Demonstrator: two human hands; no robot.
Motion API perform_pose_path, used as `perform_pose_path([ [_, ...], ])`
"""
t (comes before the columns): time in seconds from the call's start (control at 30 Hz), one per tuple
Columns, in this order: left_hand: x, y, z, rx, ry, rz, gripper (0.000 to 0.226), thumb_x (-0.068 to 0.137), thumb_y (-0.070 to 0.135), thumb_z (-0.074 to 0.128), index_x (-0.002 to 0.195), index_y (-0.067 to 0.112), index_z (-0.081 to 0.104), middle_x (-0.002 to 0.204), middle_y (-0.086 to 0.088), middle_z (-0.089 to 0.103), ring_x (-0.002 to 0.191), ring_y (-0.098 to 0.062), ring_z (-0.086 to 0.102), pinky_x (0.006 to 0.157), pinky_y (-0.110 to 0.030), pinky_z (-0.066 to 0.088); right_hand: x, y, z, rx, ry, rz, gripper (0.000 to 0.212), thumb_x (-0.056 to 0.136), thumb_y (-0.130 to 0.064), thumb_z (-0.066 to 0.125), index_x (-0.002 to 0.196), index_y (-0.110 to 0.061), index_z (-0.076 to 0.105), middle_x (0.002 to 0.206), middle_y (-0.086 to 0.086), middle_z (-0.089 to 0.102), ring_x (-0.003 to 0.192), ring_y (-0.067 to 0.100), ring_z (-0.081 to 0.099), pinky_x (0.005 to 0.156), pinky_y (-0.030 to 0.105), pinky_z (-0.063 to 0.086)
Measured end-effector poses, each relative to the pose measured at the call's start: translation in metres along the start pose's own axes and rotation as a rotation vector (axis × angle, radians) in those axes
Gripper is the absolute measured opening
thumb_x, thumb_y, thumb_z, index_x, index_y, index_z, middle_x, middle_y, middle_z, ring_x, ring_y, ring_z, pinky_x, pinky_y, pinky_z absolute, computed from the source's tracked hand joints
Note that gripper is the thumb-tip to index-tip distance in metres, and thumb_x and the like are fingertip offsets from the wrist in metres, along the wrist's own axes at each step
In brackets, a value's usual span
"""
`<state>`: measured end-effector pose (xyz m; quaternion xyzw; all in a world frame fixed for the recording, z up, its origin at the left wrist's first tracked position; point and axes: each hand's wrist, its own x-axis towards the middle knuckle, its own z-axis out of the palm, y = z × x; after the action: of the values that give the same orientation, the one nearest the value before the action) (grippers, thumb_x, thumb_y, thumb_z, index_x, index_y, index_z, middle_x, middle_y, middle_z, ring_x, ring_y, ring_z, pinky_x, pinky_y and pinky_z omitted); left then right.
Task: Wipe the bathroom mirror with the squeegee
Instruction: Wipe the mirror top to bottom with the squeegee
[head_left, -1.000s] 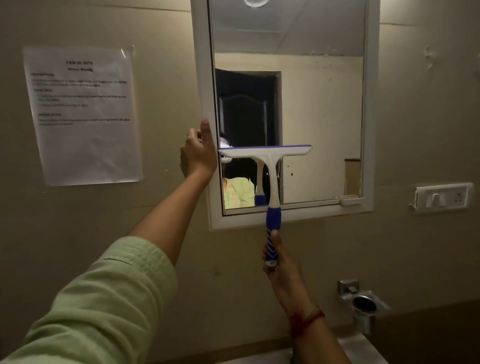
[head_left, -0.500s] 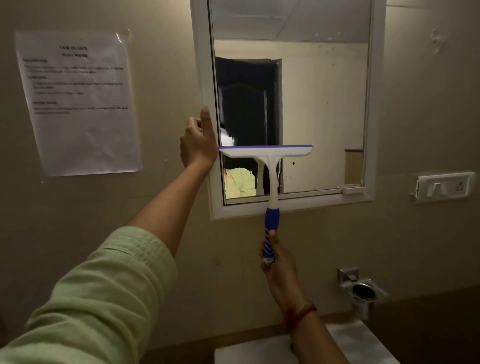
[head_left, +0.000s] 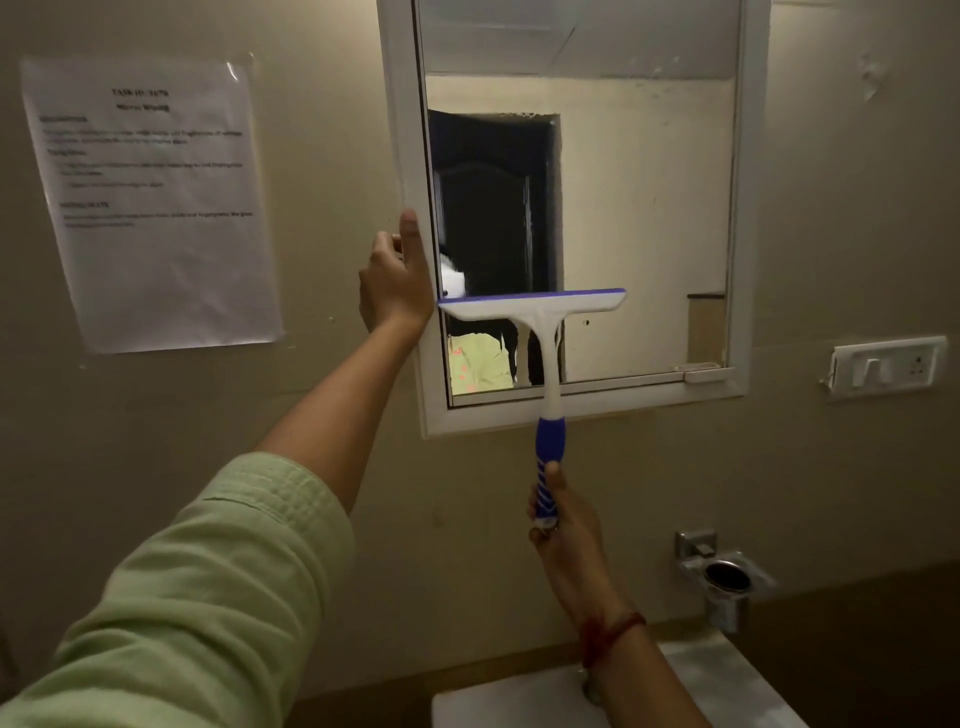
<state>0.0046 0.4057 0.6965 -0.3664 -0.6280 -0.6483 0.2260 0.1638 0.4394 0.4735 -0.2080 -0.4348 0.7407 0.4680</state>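
Note:
A white-framed mirror (head_left: 644, 208) hangs on the beige wall. A white squeegee (head_left: 535, 312) with a blue blade edge and blue grip lies against the lower left of the glass, blade level. My right hand (head_left: 566, 525) is closed around the blue grip below the mirror's bottom frame. My left hand (head_left: 395, 280) grips the mirror's left frame edge, thumb pointing up along the frame. The glass reflects a dark doorway and a green garment.
A printed sheet (head_left: 150, 202) is taped to the wall at left. A white switch plate (head_left: 883, 366) sits right of the mirror. A metal holder (head_left: 727, 577) juts from the wall lower right, above a white basin (head_left: 737, 691).
The view has tilted slightly; the mirror sits a little differently in frame. The squeegee stays near the same lower-left part of the glass, and both hands keep their holds.

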Motion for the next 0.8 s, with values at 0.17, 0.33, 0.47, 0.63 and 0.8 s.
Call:
perform_pose_path([
  [0.17, -0.001, 0.0, 0.001, 0.0, 0.004, 0.0, 0.048, 0.095, 0.055, 0.023, 0.084, 0.014, 0.048, 0.063, 0.009, 0.043, 0.057, -0.002, 0.041, 0.051, -0.021, 0.028, 0.011, -0.031, 0.01, 0.002, -0.016, -0.06, 0.049, 0.057, -0.052, 0.069, 0.09, -0.017, 0.064, 0.075, -0.001, 0.059, 0.07, 0.011, 0.051, 0.064, 0.025, 0.04],
  [0.33, -0.001, 0.0, 0.0, 0.006, 0.022, -0.001, 0.047, 0.096, 0.054, 0.024, 0.083, 0.015, 0.047, 0.062, 0.009, 0.042, 0.056, -0.002, 0.04, 0.05, -0.021, 0.027, 0.015, -0.013, 0.002, -0.016, -0.023, -0.04, 0.048, 0.057, -0.054, 0.068, 0.088, -0.017, 0.063, 0.071, -0.002, 0.058, 0.064, 0.01, 0.05, 0.057, 0.023, 0.038],
  [0.47, -0.002, 0.0, 0.001, 0.009, 0.033, -0.004, 0.046, 0.096, 0.054, 0.024, 0.082, 0.016, 0.046, 0.061, 0.01, 0.042, 0.055, 0.0, 0.04, 0.049, -0.021, 0.025, 0.005, 0.029, -0.015, 0.014, 0.028, 0.048, 0.047, 0.056, -0.05, 0.069, 0.087, -0.015, 0.064, 0.068, -0.002, 0.055, 0.063, 0.01, 0.047, 0.055, 0.023, 0.034],
  [0.63, -0.002, -0.002, 0.003, 0.003, 0.038, 0.003, 0.044, 0.096, 0.053, 0.026, 0.081, 0.016, 0.045, 0.059, 0.011, 0.041, 0.052, 0.0, 0.039, 0.048, -0.019, 0.024, 0.016, 0.009, -0.001, 0.04, 0.01, -0.03, 0.042, 0.059, -0.05, 0.07, 0.083, -0.016, 0.064, 0.06, -0.007, 0.057, 0.057, 0.008, 0.047, 0.052, 0.021, 0.037],
  [0.8, -0.002, -0.001, 0.001, -0.009, 0.03, 0.01, 0.044, 0.096, 0.053, 0.026, 0.081, 0.016, 0.044, 0.059, 0.011, 0.039, 0.051, -0.001, 0.038, 0.047, -0.018, 0.026, 0.024, 0.01, 0.001, 0.043, -0.022, -0.05, 0.045, 0.058, -0.053, 0.071, 0.085, -0.018, 0.064, 0.062, -0.007, 0.058, 0.058, 0.007, 0.049, 0.053, 0.022, 0.037],
])
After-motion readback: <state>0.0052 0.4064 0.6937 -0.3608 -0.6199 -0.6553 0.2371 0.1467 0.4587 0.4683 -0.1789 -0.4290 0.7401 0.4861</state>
